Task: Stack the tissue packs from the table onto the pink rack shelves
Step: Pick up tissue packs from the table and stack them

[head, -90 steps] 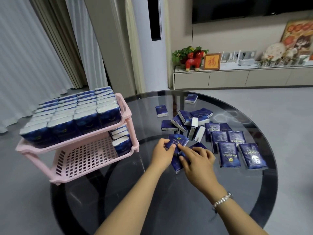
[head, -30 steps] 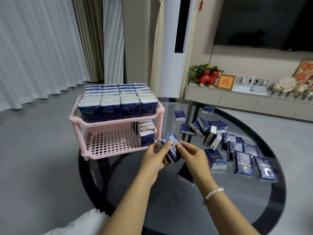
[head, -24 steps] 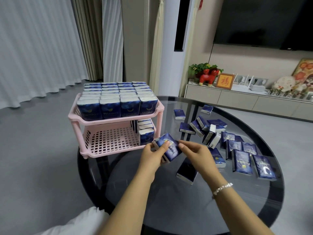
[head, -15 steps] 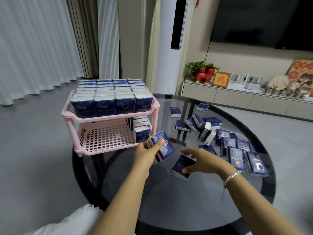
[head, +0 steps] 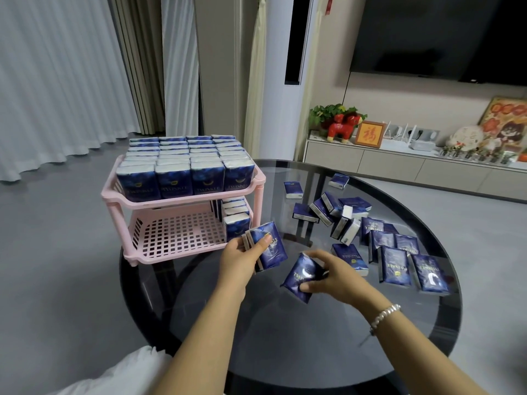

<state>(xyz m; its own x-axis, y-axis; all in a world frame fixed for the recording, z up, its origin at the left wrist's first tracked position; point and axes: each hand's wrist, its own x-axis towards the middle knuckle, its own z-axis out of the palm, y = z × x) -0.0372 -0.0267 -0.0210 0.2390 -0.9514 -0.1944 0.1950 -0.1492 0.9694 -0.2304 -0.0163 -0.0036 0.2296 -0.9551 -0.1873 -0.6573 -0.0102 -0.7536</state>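
At frame centre, the left hand (head: 238,260) grips a small bundle of blue tissue packs (head: 266,248), thumb across the front pack, just in front of the pink rack (head: 182,199). To its right, the right hand (head: 332,273) pinches a single tissue pack (head: 302,276) above the round glass table (head: 285,337). Loose packs (head: 370,240) lie scattered right of centre.

A dark television (head: 445,35) hangs above a long low cabinet (head: 399,166) carrying a red horse figurine (head: 342,127), a plant (head: 328,112), and what may be a router (head: 399,143).
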